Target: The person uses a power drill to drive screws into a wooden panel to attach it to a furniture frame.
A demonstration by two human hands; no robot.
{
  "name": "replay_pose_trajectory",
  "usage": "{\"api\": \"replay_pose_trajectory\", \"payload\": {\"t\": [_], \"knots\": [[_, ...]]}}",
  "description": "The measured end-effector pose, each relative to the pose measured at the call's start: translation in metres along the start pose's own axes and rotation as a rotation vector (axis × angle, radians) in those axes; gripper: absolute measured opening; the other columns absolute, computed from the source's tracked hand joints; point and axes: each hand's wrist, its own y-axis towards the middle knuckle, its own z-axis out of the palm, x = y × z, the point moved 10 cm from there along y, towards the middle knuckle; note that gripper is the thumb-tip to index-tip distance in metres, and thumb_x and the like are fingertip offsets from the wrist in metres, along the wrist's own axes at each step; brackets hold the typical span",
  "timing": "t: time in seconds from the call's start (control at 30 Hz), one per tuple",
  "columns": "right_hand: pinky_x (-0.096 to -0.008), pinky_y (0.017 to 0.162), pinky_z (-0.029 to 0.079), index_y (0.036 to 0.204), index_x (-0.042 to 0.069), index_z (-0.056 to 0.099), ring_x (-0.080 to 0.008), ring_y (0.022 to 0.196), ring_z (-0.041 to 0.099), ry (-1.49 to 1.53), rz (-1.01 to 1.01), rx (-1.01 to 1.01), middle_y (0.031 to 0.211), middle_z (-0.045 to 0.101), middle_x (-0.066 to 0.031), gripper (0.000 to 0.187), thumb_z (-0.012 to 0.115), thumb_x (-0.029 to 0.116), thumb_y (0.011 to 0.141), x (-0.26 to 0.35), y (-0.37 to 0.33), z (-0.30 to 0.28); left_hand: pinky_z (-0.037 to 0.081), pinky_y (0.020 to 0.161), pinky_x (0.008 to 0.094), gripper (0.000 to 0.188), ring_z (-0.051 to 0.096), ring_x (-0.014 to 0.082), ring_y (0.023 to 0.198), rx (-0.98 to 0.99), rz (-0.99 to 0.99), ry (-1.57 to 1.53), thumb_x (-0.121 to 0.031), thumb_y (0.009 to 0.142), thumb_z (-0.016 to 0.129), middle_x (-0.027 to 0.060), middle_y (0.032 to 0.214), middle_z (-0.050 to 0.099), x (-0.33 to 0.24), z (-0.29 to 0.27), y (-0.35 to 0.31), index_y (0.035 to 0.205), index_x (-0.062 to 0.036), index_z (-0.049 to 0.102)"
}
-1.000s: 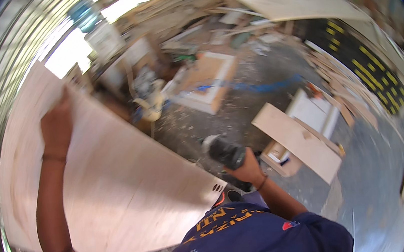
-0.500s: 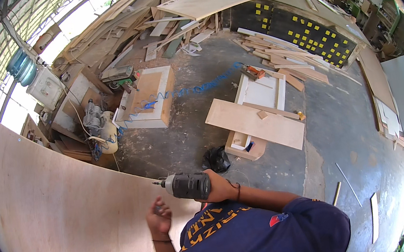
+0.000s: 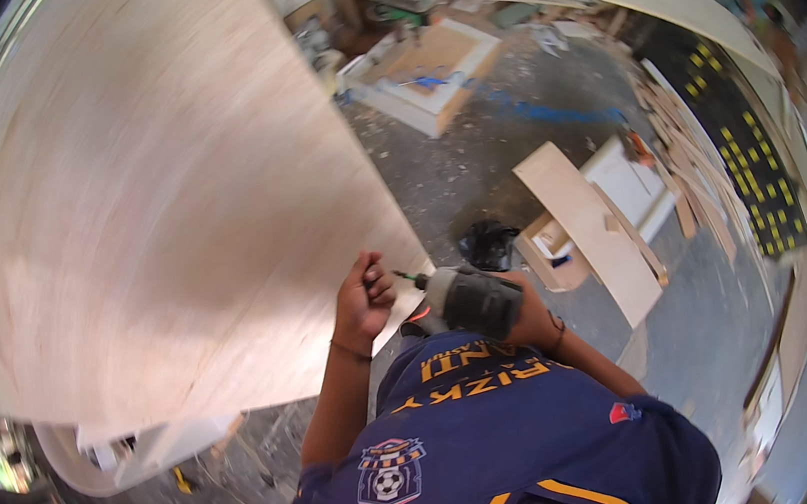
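Note:
My right hand (image 3: 531, 319) is wrapped round a grey and black impact driver (image 3: 478, 301), held in front of my body. Its slim bit points left, toward my other hand. Beside the bit tip, my left hand (image 3: 366, 299) is closed with the fingers curled in; what they hold, if anything, is hidden. That hand is over the near corner of a large pale plywood sheet (image 3: 166, 201), which fills the left side of the view. I cannot tell whether the hand touches the sheet.
Past the sheet, a white-edged wooden panel box (image 3: 418, 84) sits on the grey floor. A black plastic bag (image 3: 489, 244) lies near a long board (image 3: 587, 229) resting across wooden frames. Wood strips (image 3: 689, 156) and a black panel with yellow squares (image 3: 755, 158) are at the right.
My view has swung down and left, so the plywood sheet fills more of it. My left hand has come up close to the bit tip, its fingers curled; the driver stays in my right hand.

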Motion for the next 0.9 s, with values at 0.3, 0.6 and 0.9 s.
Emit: {"api": "replay_pose_trajectory", "payload": {"t": [0.3, 0.6, 0.9], "knots": [[-0.0324, 0.081, 0.047, 0.104, 0.003, 0.062, -0.0227, 0.091, 0.062, -0.174, 0.010, -0.030, 0.099, 0.065, -0.0119, 0.041, 0.073, 0.014, 0.066, 0.007, 0.000, 0.005, 0.033, 0.046, 0.0187, 0.020, 0.040, 0.0073, 0.056, -0.011, 0.004, -0.031, -0.011, 0.087, 0.049, 0.0004, 0.076, 0.053, 0.005, -0.021, -0.029, 0.104, -0.0012, 0.054], [-0.0294, 0.071, 0.049, 0.090, 0.002, 0.064, -0.0218, 0.077, 0.066, -0.158, -0.078, -0.128, 0.085, 0.067, -0.0114, 0.029, 0.074, 0.013, 0.065, 0.017, 0.004, 0.012, 0.029, 0.043, 0.0179, 0.007, 0.038, 0.0054, 0.054, 0.068, 0.071, 0.078, -0.014, 0.089, 0.052, -0.0007, 0.072, 0.052, -0.022, -0.015, -0.037, 0.093, -0.0074, 0.053], [-0.0306, 0.078, 0.048, 0.099, 0.002, 0.062, -0.0192, 0.084, 0.065, -0.114, -0.065, -0.145, 0.093, 0.066, -0.0107, 0.037, 0.074, 0.011, 0.065, 0.015, 0.002, 0.023, 0.026, 0.044, 0.0173, 0.017, 0.034, 0.0042, 0.053, 0.111, 0.011, 0.086, -0.023, 0.090, 0.055, -0.0064, 0.063, 0.046, -0.014, 0.000, -0.040, 0.094, -0.0062, 0.057]]}}
